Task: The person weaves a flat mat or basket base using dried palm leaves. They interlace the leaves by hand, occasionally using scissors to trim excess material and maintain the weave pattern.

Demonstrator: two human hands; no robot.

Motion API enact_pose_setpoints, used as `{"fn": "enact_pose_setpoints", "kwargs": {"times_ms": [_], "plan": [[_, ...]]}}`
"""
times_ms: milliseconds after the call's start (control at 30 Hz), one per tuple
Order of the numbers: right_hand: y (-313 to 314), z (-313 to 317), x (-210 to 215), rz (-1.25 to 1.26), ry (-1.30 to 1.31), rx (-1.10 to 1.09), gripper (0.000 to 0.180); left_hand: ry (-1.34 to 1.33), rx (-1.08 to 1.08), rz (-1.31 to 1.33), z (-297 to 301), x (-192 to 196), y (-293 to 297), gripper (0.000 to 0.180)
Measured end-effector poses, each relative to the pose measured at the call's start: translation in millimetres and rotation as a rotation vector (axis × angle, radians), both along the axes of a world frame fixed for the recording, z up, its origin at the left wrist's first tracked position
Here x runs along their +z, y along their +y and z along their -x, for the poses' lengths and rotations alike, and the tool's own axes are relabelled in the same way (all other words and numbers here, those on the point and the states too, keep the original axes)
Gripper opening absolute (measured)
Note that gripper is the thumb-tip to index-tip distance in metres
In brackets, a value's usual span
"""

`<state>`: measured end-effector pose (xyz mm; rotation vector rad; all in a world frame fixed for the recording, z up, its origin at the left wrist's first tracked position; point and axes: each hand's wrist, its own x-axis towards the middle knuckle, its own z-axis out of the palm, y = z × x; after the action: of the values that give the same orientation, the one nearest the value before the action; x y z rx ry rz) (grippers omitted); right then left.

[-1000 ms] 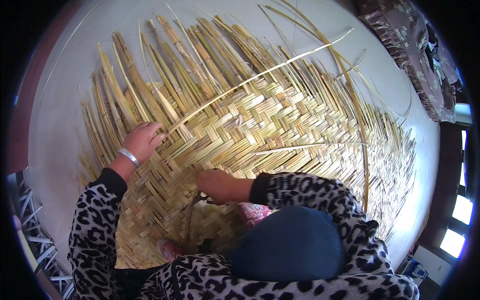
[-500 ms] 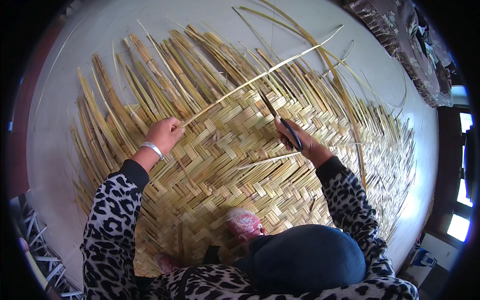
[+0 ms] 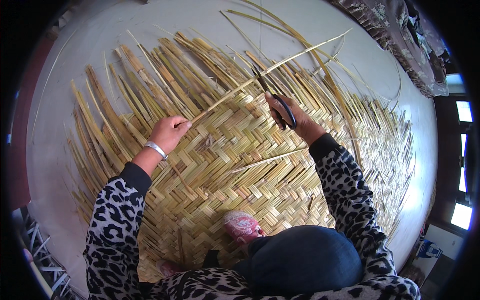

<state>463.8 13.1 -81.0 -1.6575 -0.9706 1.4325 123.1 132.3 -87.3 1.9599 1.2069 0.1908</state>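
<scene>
My left hand (image 3: 170, 134), with a silver bangle at the wrist, pinches the near end of a long, thin split-reed strip (image 3: 287, 61). The strip slants up to the right above the woven mat (image 3: 215, 175). In my right hand (image 3: 300, 122) is a pair of scissors (image 3: 264, 84) with dark handles. Their blades point up and cross the strip about midway along it; whether they touch it I cannot tell. Below both hands the herringbone-woven mat spreads out, its unwoven reed ends (image 3: 150, 77) fanning away at the far side.
Long curved loose strips (image 3: 334, 82) arch over the mat's far right part. Another loose strip (image 3: 270, 161) lies on the weave. My pink patterned shoe (image 3: 242, 225) stands on the mat. Grey floor (image 3: 115, 30) surrounds it. Fabric-draped furniture (image 3: 395, 42) is at far right, a white slatted frame (image 3: 47, 255) at near left.
My right hand has moved left and up, bringing the scissor blades to the strip. My left hand has shifted slightly right, still holding the strip's end.
</scene>
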Motion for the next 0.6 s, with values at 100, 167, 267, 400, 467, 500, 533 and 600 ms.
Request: {"fn": "enact_pose_setpoints", "kwargs": {"times_ms": [100,167,267,400,467,500,533,600], "plan": [[-1,-2,6,0.027,-0.142,0.069,0.060,0.023,-0.012,-0.021,1,4,-3,0.033],[-2,-1,7,0.063,-0.280,0.081,0.057,0.044,-0.028,-0.045,3,6,-4,0.035],[-10,1,7,0.039,-0.447,0.075,0.049,0.085,-0.053,-0.062,12,8,-3,0.037],[-35,-2,-4,0.067,-0.482,0.129,0.044,0.241,-0.109,0.016,46,11,-1,0.042],[-50,2,-21,0.089,-0.601,0.083,0.046,0.298,-0.101,0.086,70,12,-4,0.042],[-60,6,-30,0.017,-0.720,0.034,0.045,0.277,-0.088,0.128,82,11,-6,0.041],[-72,10,-37,-0.057,-0.833,-0.012,0.046,0.239,-0.093,0.105,93,9,-9,0.039],[-85,18,-46,0.041,-0.862,-0.016,0.044,0.265,-0.058,0.067,119,10,-10,0.036]]}}
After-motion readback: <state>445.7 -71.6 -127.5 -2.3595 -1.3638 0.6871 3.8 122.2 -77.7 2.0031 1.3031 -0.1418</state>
